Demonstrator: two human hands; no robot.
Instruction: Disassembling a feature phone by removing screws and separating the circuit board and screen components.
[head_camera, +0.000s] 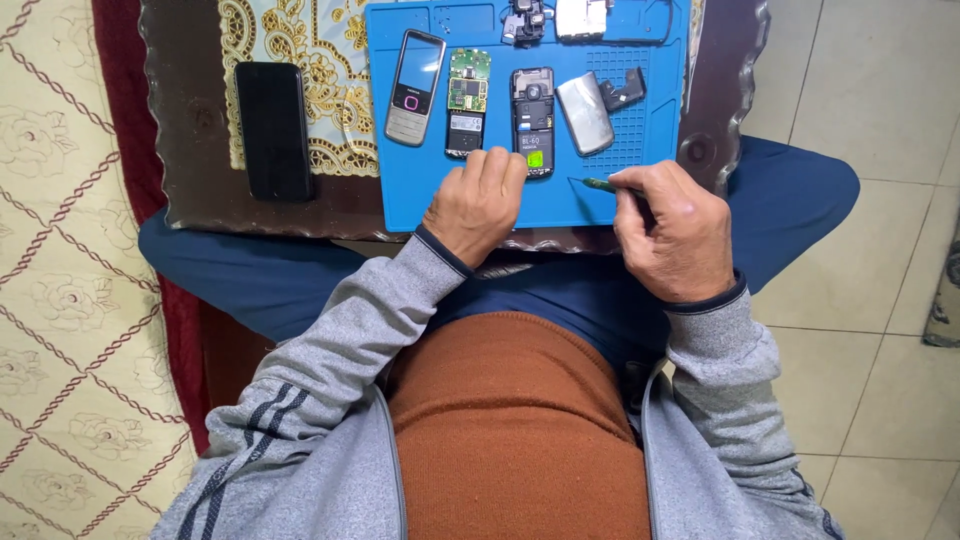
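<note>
At far left a black phone (273, 130) lies on the dark tray (190, 170), long axis pointing away from you, well apart from both hands. Right of it, on the blue mat (420, 190), four parts stand in a row, all lengthwise away from you: a silver phone front (415, 87) with a pale screen, a green circuit board (466, 102), the opened phone body (533, 120), and a tilted silver back cover (585, 112) with a small black piece (624, 90) just beside it.

Your left hand (478, 205) rests on the mat with fingers curled and knuckles up. The fingertips touch or nearly touch the near end of the phone body, which carries a small green label patch there; I cannot tell whether they press it. It grasps nothing visible. The phone body lies directly ahead of these fingers, nearer this hand than the other.

Your right hand (675, 232) is clenched around a thin green-tipped tool (603, 185). Its tip points left along the mat, just beside the phone body's near end, not touching it.

More dismantled parts (555, 18) sit at the mat's far edge, too cropped to identify.
</note>
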